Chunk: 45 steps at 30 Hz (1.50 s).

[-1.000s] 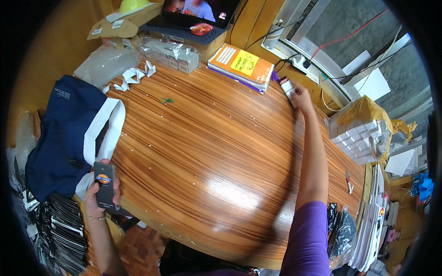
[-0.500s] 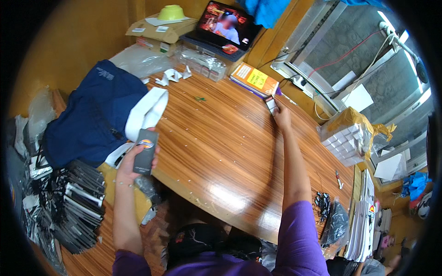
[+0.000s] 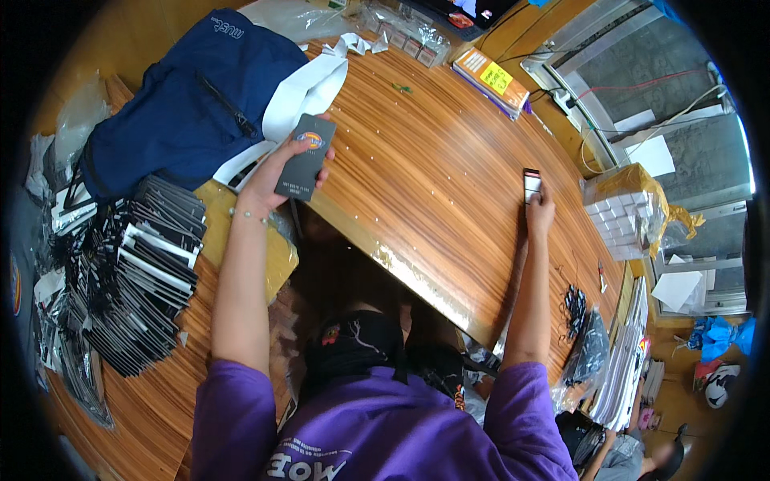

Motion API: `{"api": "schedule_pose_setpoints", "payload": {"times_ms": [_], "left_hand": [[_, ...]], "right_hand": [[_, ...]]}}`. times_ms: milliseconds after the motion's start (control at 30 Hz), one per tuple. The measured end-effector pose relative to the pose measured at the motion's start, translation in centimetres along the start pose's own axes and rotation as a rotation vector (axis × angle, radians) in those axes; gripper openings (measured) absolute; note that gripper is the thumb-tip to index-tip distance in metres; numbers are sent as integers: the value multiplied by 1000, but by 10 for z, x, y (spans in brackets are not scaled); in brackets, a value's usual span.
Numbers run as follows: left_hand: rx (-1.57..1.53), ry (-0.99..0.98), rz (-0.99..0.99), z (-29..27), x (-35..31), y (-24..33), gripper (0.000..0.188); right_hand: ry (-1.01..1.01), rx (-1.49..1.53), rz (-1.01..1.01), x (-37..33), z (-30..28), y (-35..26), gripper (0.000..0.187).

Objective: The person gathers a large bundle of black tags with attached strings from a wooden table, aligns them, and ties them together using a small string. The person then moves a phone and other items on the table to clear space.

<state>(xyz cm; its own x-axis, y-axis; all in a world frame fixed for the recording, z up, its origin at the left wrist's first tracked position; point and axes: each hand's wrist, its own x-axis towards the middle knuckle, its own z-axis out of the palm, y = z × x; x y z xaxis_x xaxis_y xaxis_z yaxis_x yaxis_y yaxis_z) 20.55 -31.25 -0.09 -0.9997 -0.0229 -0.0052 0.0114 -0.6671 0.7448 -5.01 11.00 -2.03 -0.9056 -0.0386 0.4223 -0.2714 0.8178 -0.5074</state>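
My left hand (image 3: 266, 183) is closed on a dark grey hang tag (image 3: 306, 164) with a round coloured emblem, the thumb lying over its face. Just beyond that tag, a white paper strip (image 3: 282, 103) curls beside a navy cloth bag (image 3: 188, 96). Over the right side of the wooden table (image 3: 417, 192), my right hand (image 3: 541, 215) grips a small black-edged rectangle (image 3: 532, 186) with a white and reddish face. What kind of thing it is, I cannot make out.
Many dark tags (image 3: 152, 280) lie stacked at the left. An orange book (image 3: 491, 80) sits by the window, and a wrapped block of small white boxes (image 3: 626, 212) at the right edge. Black cords (image 3: 574, 309) and a dark plastic bag (image 3: 588, 345) lie nearer me.
The whole view has shifted, with the screen mostly out of it now. My right hand has come away from the book, toward me, still gripping the small rectangle. My left hand keeps the tag, now tilted.
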Motion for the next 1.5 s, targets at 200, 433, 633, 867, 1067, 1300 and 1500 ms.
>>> {"api": "schedule_pose_setpoints", "payload": {"times_ms": [200,433,633,867,1067,1300,1500], "left_hand": [[80,50,21,-1,-5,4,50],[93,26,37,-6,-2,2,50],[86,39,45,-4,-4,1,48],[81,29,50,-5,-2,1,48],[50,-10,35,-9,-2,2,48],[-3,-35,63,-10,0,-1,48],[-8,-39,62,-9,3,1,49]], "right_hand": [[-275,32,-196,-78,27,-126,40],[-469,294,-509,-185,-19,-218,43],[-231,242,-159,-172,-78,-131,42],[-325,220,-154,-222,-41,-154,43],[-340,334,-386,-209,-4,-209,44],[-648,313,-629,-171,-1,-216,41],[-559,255,-609,-147,22,-221,41]]}}
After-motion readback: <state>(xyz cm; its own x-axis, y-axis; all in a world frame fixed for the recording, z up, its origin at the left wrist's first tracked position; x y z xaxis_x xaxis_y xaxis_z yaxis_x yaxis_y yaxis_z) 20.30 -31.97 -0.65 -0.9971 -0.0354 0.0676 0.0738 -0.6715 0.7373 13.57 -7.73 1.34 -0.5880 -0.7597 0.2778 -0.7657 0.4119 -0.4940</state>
